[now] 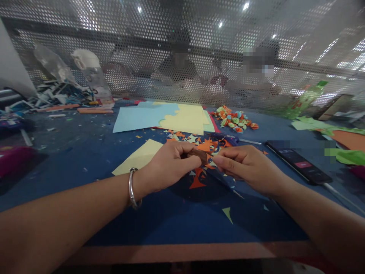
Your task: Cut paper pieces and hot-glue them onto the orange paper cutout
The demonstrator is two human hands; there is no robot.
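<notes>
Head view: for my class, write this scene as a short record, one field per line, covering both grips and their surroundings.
Left grip: pinching a brown piece
Bracelet: silver, on the left arm
Right grip: pinched shut near the brown piece; contents unclear
Around and below: paper scraps, many orange
Behind: blue sheet, yellow sheet, pile of small coloured pieces
Back left: white-lidded bottle
Right: phone

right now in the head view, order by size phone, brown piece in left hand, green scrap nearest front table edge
1. Phone
2. Brown piece, partly hidden by the left hand
3. Green scrap
</notes>
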